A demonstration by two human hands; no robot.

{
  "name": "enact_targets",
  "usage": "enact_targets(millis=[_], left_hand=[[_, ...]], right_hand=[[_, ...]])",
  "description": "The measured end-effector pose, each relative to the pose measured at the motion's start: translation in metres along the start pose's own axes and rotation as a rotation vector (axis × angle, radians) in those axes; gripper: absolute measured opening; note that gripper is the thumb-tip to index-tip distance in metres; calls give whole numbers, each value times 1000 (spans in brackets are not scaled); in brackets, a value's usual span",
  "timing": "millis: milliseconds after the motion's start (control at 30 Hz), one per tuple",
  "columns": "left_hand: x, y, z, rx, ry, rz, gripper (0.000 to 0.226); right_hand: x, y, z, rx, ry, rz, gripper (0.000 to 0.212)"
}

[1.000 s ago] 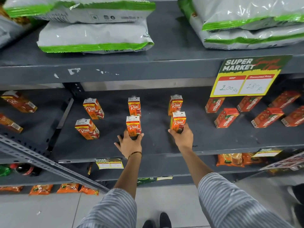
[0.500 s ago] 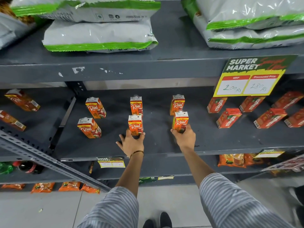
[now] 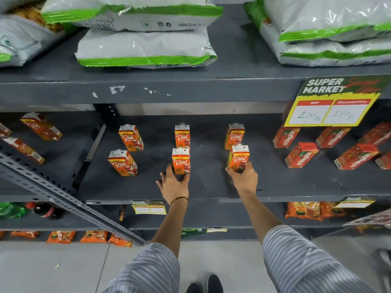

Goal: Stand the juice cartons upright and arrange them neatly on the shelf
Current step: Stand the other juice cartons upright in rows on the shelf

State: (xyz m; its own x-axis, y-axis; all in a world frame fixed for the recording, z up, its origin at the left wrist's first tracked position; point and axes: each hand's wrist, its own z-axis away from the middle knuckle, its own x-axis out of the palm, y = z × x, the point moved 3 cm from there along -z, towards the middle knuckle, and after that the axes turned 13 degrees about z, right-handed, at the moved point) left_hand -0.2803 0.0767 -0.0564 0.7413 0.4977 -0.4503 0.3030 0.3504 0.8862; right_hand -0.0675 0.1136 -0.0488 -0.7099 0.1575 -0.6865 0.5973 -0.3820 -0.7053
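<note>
Several orange "Real" juice cartons stand upright in two rows on the dark grey middle shelf [image 3: 211, 187]. My left hand [image 3: 174, 182] holds the base of the front middle carton [image 3: 181, 160], fingers on both sides of it. My right hand [image 3: 243, 176] grips the lower part of the front right carton [image 3: 239, 157]. Behind them stand the back middle carton [image 3: 182, 136] and back right carton [image 3: 234, 136]. To the left are the front left carton [image 3: 122, 162] and back left carton [image 3: 131, 138].
Red "Maaza" cartons [image 3: 301, 154] lie on the shelf's right part under a yellow price sign [image 3: 330, 102]. More orange cartons [image 3: 41, 129] lie in the left bay behind a slanted metal brace [image 3: 63, 195]. White-green bags [image 3: 146, 48] fill the shelf above.
Both hands stay on the same two front cartons. The whole scene has shifted slightly right in view as the camera moved.
</note>
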Motion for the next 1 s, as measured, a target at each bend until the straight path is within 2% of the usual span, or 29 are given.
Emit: enact_targets(millis=[133,233,333,433,633,1000], left_hand=[[-30,-28,13,-22,147,201,65],[-67,-39,-4,-96,300,280,78],[-97,-36,-37,-180,307,267,94],[-107,-31,-54,-235,255,181,87],[-113,-29,-59,-278,345,88,57],[-115,-30,-60,-259,368,44,54]], right_hand=[[-6,4,-3,-20,-21,2,64],[-9,2,-4,-29,-37,-1,68],[-10,1,-3,-30,-49,-10,69],[-10,-1,0,-30,-67,-10,69],[-11,-2,1,-37,-66,7,65],[-11,-4,2,-41,-89,-5,64]])
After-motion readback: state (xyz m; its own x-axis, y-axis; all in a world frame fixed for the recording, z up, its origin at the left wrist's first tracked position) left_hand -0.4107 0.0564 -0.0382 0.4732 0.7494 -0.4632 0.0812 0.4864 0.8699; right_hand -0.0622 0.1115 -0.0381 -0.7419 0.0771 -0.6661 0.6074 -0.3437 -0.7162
